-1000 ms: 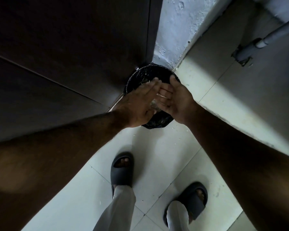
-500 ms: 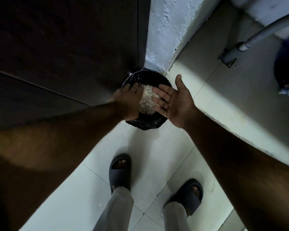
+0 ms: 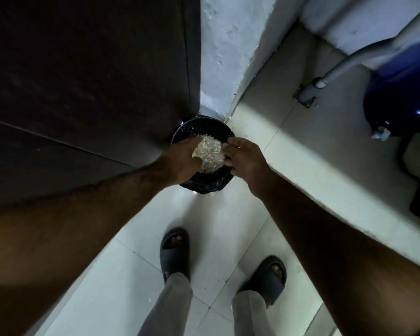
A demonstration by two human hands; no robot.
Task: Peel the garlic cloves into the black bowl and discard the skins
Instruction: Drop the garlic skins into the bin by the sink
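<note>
A round bin with a black liner stands on the floor in the corner between a dark door and a white wall. A pale heap of garlic skins lies inside it. My left hand hangs over the bin's left rim, back to the camera, with its fingers pointing down and hidden. My right hand is over the right rim, palm down, its fingers loosely bent toward the skins. No black bowl or garlic clove is in view.
A dark door fills the left. A raised white ledge runs along the right, with a grey pipe and a blue container on it. My feet in grey slippers stand on white floor tiles.
My hands were pressed together over the bin, then parted with the right palm up. The right hand has now turned palm down and closed in on the skins.
</note>
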